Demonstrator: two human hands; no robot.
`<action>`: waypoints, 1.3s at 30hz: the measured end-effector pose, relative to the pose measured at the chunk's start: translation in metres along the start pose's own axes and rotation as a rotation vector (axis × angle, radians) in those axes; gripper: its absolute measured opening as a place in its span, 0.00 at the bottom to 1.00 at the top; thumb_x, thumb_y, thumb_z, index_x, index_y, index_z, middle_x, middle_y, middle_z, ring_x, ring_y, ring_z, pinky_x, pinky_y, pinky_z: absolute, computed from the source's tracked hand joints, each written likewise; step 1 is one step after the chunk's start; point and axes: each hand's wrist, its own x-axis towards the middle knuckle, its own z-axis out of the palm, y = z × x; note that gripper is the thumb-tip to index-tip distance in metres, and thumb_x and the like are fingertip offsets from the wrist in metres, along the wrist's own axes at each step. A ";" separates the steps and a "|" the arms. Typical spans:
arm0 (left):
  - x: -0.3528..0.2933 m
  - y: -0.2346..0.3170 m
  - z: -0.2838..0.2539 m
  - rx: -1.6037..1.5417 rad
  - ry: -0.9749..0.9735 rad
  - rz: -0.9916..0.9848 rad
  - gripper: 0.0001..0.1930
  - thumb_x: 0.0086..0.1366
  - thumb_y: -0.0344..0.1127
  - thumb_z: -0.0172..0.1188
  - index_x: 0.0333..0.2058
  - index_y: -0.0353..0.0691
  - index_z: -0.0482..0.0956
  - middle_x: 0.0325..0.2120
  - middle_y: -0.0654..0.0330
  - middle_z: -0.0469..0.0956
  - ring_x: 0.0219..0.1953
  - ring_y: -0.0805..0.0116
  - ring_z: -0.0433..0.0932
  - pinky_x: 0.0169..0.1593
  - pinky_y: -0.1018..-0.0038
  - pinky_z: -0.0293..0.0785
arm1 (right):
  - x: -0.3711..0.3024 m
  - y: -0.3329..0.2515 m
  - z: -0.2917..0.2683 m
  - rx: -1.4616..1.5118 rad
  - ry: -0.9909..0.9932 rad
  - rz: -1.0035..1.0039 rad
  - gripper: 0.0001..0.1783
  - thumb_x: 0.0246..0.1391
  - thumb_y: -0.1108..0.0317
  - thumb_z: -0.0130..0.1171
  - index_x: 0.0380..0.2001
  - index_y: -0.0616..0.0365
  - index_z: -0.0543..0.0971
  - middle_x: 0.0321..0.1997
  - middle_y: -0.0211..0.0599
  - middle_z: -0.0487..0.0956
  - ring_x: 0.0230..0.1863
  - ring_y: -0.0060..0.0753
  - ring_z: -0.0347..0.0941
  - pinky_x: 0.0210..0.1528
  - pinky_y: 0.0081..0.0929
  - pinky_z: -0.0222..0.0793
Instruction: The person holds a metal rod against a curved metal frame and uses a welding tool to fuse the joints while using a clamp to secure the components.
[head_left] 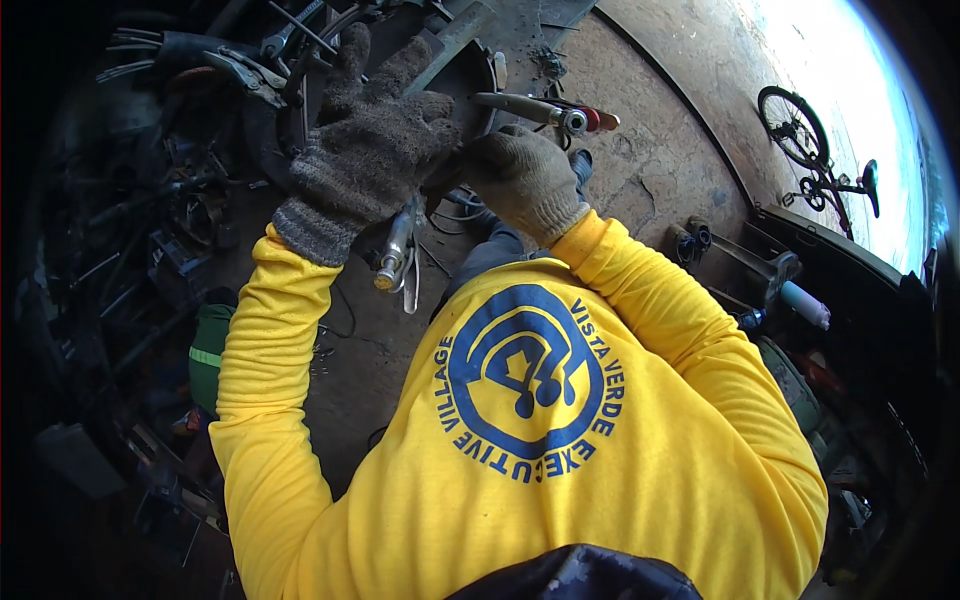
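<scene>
Head view: left hand (375, 150) (gloved, fingers spread) beside locking pliers (398, 248)

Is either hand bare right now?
No, a dark grey glove covers the left hand and a paler glove covers the right hand.

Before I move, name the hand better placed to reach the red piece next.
Right, probably: the right hand sits just below and left of the red piece, while the left hand is spread farther left. Whether the right grips something is hidden.
</scene>
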 end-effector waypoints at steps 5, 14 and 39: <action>-0.004 -0.005 0.003 -0.041 -0.029 -0.057 0.22 0.63 0.44 0.65 0.57 0.61 0.80 0.56 0.65 0.80 0.71 0.56 0.65 0.76 0.39 0.39 | -0.001 -0.002 -0.001 0.015 0.014 -0.006 0.10 0.57 0.62 0.64 0.38 0.54 0.88 0.38 0.42 0.86 0.38 0.48 0.83 0.42 0.40 0.79; -0.013 -0.049 -0.029 0.073 0.039 -0.149 0.25 0.57 0.44 0.71 0.55 0.59 0.82 0.56 0.65 0.81 0.68 0.59 0.68 0.76 0.46 0.44 | -0.001 -0.006 -0.004 -0.001 0.027 0.004 0.11 0.57 0.62 0.63 0.38 0.54 0.88 0.38 0.45 0.84 0.39 0.50 0.81 0.43 0.41 0.78; -0.015 -0.049 -0.029 -0.104 -0.063 -0.251 0.20 0.60 0.36 0.67 0.52 0.55 0.84 0.53 0.62 0.82 0.64 0.59 0.73 0.67 0.60 0.68 | 0.007 0.015 0.000 0.001 -0.056 -0.065 0.14 0.57 0.55 0.61 0.40 0.50 0.85 0.38 0.44 0.85 0.38 0.52 0.82 0.40 0.46 0.79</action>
